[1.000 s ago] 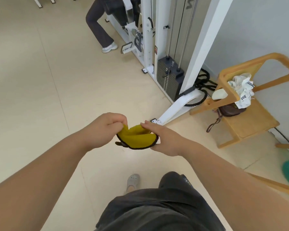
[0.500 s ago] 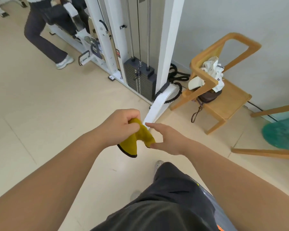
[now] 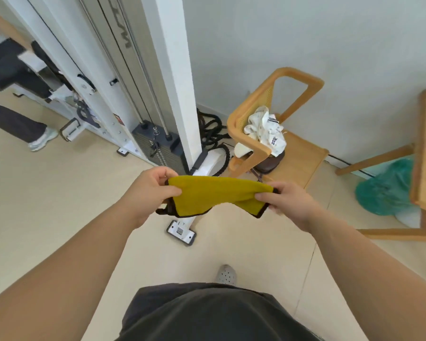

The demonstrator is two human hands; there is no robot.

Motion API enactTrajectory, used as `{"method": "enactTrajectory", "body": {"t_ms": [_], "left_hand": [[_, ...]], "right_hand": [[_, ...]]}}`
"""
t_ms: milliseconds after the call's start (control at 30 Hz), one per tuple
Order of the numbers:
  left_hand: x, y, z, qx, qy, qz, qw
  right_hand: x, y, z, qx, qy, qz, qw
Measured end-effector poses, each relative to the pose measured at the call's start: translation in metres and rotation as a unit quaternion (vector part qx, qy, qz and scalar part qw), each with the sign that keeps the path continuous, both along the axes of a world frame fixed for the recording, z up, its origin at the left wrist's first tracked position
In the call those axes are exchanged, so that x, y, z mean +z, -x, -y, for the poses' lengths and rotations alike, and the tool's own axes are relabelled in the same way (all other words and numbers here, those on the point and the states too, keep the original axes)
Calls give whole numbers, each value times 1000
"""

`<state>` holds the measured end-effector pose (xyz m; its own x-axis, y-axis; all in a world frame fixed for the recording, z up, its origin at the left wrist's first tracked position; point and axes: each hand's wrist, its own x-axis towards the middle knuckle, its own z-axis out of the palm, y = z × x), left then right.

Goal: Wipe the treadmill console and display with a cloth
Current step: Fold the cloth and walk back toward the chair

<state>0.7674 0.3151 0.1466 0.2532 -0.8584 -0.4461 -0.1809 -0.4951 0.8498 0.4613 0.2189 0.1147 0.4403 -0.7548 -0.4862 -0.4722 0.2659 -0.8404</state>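
Yellow cloth (image 3: 214, 193) pinched taut between both hands, left hand (image 3: 149, 193) and right hand (image 3: 287, 203), above beige floor (image 3: 59, 193) beside white cable machine (image 3: 172, 77).

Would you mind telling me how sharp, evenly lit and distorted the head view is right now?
Head view: the yellow cloth and both hands, left hand and right hand, are sharp; the other person's legs at far left are motion-blurred; wide-angle distortion slants the white machine post and stretches the forearms; lighting is soft and even, with faint shadows and no glare.

One cloth (image 3: 214, 193) (yellow), two hands, one chair (image 3: 296, 153).
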Motion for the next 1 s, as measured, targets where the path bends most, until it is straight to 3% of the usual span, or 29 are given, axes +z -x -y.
{"method": "enactTrajectory", "body": {"t_ms": [100, 167, 367, 500, 667, 800, 933, 1000], "left_hand": [[-5, 25, 46, 47, -24, -89, 995], [-7, 50, 80, 31, -35, -115, 992], [-13, 143, 179, -2, -54, -128, 990], [-22, 208, 230, -70, -69, -152, 983], [-21, 273, 288, -130, -66, -181, 973], [-15, 314, 325, -180, -56, -222, 957], [-16, 345, 357, -213, -30, -202, 956], [-18, 362, 371, -239, -31, -186, 952]], "right_hand": [[8, 38, 22, -189, -130, 176, 957], [11, 57, 31, -257, -142, 209, 933], [2, 100, 60, -423, 17, 28, 905], [2, 111, 88, -423, 86, -73, 899], [12, 112, 136, -411, 100, -108, 900], [21, 126, 165, -388, 104, -88, 912], [24, 160, 181, -357, 90, -39, 929], [20, 181, 185, -405, 84, -45, 909]]}}
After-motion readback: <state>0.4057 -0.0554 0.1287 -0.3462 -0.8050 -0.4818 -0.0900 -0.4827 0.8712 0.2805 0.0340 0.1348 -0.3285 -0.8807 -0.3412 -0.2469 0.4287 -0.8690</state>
